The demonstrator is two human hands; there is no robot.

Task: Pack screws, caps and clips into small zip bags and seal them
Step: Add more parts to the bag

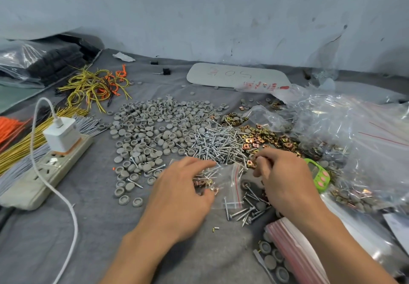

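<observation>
1. The left hand grips the small zip bag, which lies on the cloth between both hands
2. The right hand curls at the edge of the clips pile; whether it pinches one I cannot tell
3. Risk: the bag mouth may sag shut, spilling a clip among the loose screws

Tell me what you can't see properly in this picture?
Head view only:
Small bag: left hand covers part, so its contents can't be counted.
Right hand: curled fingers hide whether they hold anything.
Stack of bags: cut off by the bottom edge.
White board writing: too faint.
</observation>
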